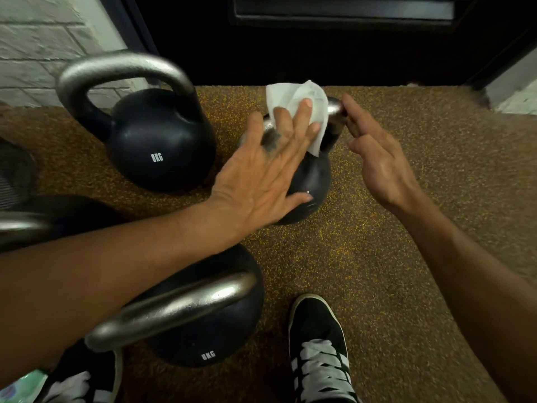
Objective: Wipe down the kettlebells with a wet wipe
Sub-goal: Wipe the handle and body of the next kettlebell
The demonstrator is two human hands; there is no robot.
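Here, the left hand [267, 161] is lying spread over the top of the small kettlebell [312, 181]. Its fingers [305, 112] are straight and fanned apart, curling round nothing. They are pressing the white wet wipe [290, 96] flat against the steel handle [335, 107]. The wipe is sitting under the fingertips, with a loose edge sticking out beyond them and another edge hanging just past the little finger's side. The thumb is resting across the black ball, below the fingers.

The right hand [377, 161] is reaching in from the other side, its fingers loosely extended and close together. Their tips are touching the handle's corner, just beside the wipe, and no grip round the bar is showing.

Well off to the thumbless side of the left fingers, a larger kettlebell marked 8KG [157, 141] is standing upright near the white brick wall [35, 39]. Another 8KG kettlebell [203, 330] is sitting behind the left wrist, partly under the forearm. All of them are resting on speckled brown flooring [406, 228]. A black shoe with white laces [319, 353] is standing below the right hand.
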